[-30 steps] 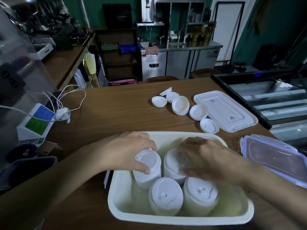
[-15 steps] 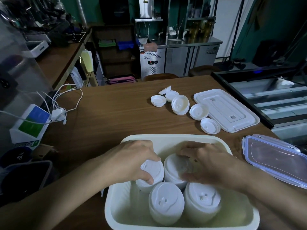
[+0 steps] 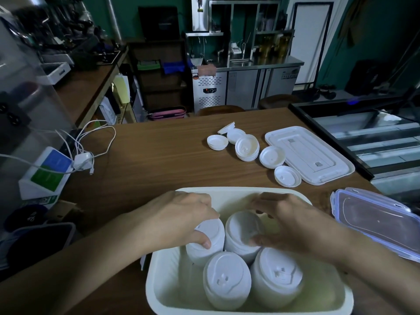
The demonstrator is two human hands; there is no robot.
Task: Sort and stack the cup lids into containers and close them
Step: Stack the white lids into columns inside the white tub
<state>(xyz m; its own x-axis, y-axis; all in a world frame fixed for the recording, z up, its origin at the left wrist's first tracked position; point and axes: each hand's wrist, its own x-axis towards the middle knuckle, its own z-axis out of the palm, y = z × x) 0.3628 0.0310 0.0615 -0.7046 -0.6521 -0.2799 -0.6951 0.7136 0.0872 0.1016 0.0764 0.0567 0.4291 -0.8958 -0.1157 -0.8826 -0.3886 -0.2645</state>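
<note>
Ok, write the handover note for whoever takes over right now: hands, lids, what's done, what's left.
Left hand: grips the back-left stack of lids inside the white tub.
Right hand: thumb and fingers curled round the back-right stack.
Done: four stacks stand in the tub, counting the front-left stack and front-right stack.
Left: the loose lids on the table beyond the tub need stacking and boxing. The white tub lid lies beside them, and the clear clip lid lies to the right. Nothing is closed yet.
</note>
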